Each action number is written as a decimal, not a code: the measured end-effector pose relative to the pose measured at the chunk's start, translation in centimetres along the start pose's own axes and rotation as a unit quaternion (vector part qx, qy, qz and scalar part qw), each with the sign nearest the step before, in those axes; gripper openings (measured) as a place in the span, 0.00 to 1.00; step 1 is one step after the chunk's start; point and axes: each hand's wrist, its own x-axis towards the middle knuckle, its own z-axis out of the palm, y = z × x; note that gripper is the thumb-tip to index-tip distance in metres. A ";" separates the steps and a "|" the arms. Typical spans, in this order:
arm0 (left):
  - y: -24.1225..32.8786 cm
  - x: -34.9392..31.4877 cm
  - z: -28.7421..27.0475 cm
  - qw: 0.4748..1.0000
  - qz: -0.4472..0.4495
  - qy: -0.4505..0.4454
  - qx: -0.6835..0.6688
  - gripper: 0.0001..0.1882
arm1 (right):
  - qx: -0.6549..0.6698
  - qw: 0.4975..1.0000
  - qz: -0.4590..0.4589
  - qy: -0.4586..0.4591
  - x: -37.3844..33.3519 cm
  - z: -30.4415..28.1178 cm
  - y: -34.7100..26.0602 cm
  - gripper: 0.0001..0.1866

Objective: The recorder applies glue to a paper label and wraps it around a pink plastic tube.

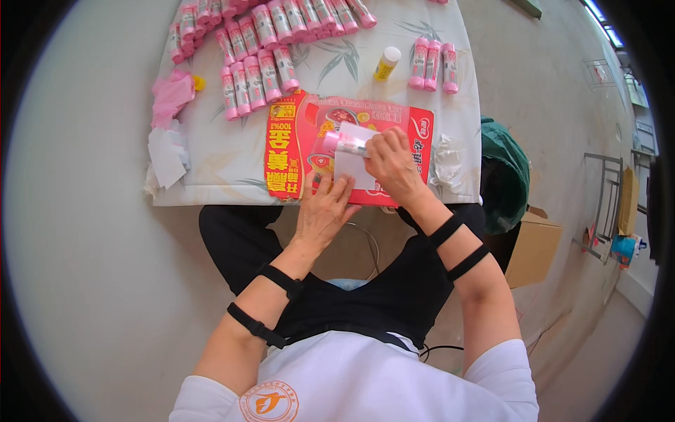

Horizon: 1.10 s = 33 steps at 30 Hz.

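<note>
A red and yellow printed cardboard sheet (281, 151) lies at the table's near edge, with a white paper piece (351, 172) on it. Over that paper lies a pink roll with a silver label (337, 143). My right hand (395, 165) has its fingers closed round the roll's right end, hiding that end. My left hand (323, 207) rests its outstretched fingers on the near edge of the cardboard, by the paper's lower left corner, holding nothing.
Many similar pink rolls (271, 74) stand in rows at the far left. A yellow glue bottle with a white cap (387, 65) and three rolls (432, 65) stand far right. White paper slips (167, 158) lie left, crumpled white paper (447, 162) right. A green bag (517, 176) sits beside the table.
</note>
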 end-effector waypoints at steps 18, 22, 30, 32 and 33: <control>9.5 -3.8 -21.4 0.653 -0.130 0.300 -0.683 0.19 | -0.013 0.926 0.136 0.352 4.2 -22.1 -14.5 0.14; 10.2 -5.4 -23.6 0.605 -0.177 0.288 -0.721 0.23 | -0.042 0.946 0.119 0.300 5.0 -22.3 -18.0 0.14; 9.2 -5.5 -24.1 0.524 -0.272 0.337 -0.733 0.13 | -0.060 0.939 0.120 0.318 5.9 -20.8 -21.0 0.14; 9.3 -5.3 -24.4 0.531 -0.283 0.345 -0.721 0.10 | -0.062 0.941 0.121 0.311 5.6 -20.8 -21.4 0.14; 9.1 -5.3 -24.4 0.534 -0.277 0.342 -0.722 0.10 | -0.065 0.942 0.119 0.307 5.5 -20.9 -21.5 0.14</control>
